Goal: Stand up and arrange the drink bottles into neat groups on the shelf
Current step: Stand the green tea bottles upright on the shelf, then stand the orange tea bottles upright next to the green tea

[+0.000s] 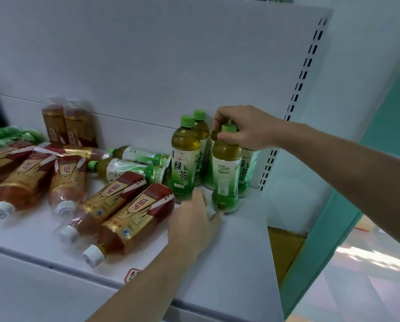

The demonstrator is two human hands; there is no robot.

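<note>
1. The white shelf fills the lower frame. A small red tag sits at its front edge, at about 6 o'clock.
2. The left hand lies low over the shelf with its fingers straight and close together, the tips at the base of the front green tea bottle. Whether they touch it is unclear.
3. At 9 o'clock from that hand, red-labelled tea bottles lie on their sides, white caps toward the front.
4. The right hand pinches the green cap of the front green tea bottle, which stands upright.
5. Farther back, more green tea bottles stand upright at the shelf's right rear; two others lie on their sides at 9 o'clock from them.
6. Two red-labelled bottles stand against the back panel at 10 o'clock.
</note>
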